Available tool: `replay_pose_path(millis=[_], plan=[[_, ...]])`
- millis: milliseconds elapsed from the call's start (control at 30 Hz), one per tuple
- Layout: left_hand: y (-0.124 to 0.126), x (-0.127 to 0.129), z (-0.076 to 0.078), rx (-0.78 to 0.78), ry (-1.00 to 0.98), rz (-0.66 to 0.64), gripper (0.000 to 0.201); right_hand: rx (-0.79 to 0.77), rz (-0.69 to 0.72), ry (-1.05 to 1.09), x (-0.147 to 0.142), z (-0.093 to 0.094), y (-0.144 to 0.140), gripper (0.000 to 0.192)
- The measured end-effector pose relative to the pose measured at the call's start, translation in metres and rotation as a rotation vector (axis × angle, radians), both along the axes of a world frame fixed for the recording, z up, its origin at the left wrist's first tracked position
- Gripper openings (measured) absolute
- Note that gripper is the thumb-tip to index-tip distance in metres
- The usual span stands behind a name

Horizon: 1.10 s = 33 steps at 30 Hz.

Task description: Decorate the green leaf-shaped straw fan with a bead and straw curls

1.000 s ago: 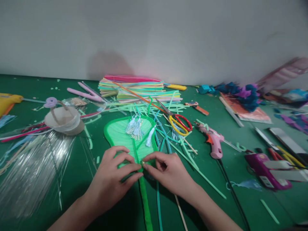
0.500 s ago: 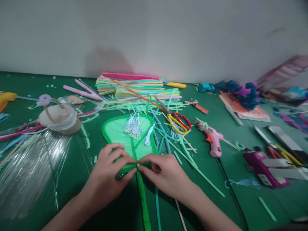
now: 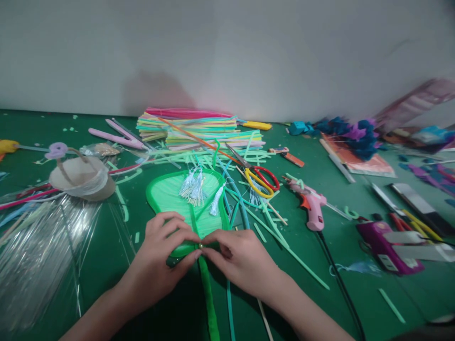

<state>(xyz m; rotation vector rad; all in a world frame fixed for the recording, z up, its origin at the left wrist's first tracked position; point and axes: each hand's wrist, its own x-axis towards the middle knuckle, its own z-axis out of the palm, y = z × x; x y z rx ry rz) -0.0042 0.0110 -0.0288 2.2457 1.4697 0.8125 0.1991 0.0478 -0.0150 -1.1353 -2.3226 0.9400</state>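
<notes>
Both the left hand (image 3: 161, 265) and right hand (image 3: 241, 260) pinch a tiny pale bead (image 3: 201, 246) at the green leaf-shaped straw fan (image 3: 177, 196)'s base. Near the green desk (image 3: 355, 303)'s front edge, that bead could slip free and roll into the cut straws.

I see a dark green table (image 3: 106, 265) under a bright green fan (image 3: 170, 196) edged in deeper green, with a fuzzy green handle (image 3: 209, 303). Pale blue-white tassels (image 3: 194, 187) lie on it. The scissors (image 3: 261, 180) have one red and one yellow loop. The glue gun (image 3: 311, 203) is pink with an orange trigger. The straw stack (image 3: 194, 128) runs pink, yellow, green and blue. The bead (image 3: 201, 246) at my fingertips looks gold, though it is tiny.
</notes>
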Motion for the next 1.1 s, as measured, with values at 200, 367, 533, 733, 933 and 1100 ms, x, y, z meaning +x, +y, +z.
replay_pose_path(millis=[200,367,533,733,933,1100], plan=[[0.0011,-0.0015,-0.0011,0.015,0.025,-0.006,0.011,-0.05,0.001,0.025,0.0029,-0.0012,0.0002,0.011],[-0.0013,-0.0019,-0.0002,0.002,0.056,-0.003,0.019,-0.061,-0.028,0.069,0.002,-0.0016,0.0002,0.012],[-0.0007,0.0004,-0.0017,-0.012,0.069,-0.004,0.017,-0.067,-0.021,0.056,0.0013,-0.0017,-0.0005,0.011],[0.0009,0.0018,-0.0029,0.029,0.041,0.015,0.01,-0.036,-0.016,0.052,0.0025,0.0,-0.0009,0.013],[0.0004,-0.0011,-0.0064,0.013,0.044,0.033,0.01,-0.039,-0.061,0.062,0.0043,0.0018,0.0019,0.014],[0.0023,-0.0037,-0.0078,-0.006,0.033,0.029,0.016,-0.053,-0.091,0.078,0.007,0.0033,0.0047,0.014]])
